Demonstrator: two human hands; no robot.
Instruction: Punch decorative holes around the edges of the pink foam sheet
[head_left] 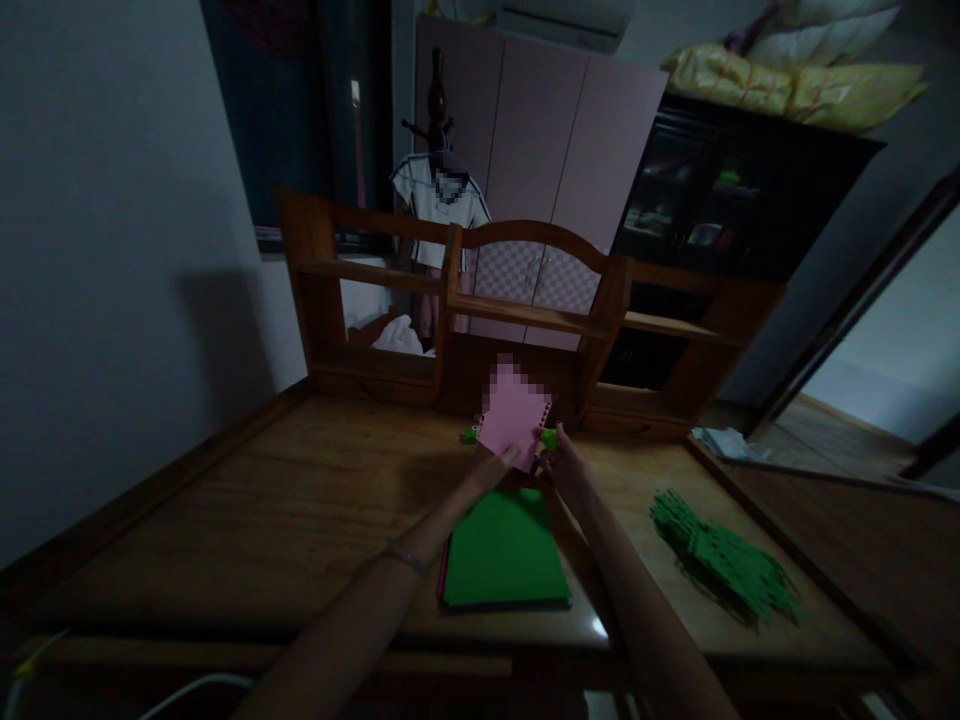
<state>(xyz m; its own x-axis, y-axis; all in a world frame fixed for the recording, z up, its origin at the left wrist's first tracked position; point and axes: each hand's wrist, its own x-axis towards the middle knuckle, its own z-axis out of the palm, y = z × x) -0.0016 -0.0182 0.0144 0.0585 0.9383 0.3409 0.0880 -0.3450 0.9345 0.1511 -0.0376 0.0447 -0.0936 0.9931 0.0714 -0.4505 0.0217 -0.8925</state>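
Note:
A pink sheet of paper with a row of small holes or notches along its right edge is held up over the table. My left hand is closed on its lower edge, thumb on the front. At the sheet's right edge, my right hand is closed round a small bright green object, too small and dark to name. Below both hands lies a stack of green sheets, with a pink edge showing at its left. Another small green object sits just left of the pink sheet.
A pile of green cut-paper strips lies on the right of the wooden table. A wooden shelf unit stands along the table's back edge. White crumpled material lies beyond the right back corner.

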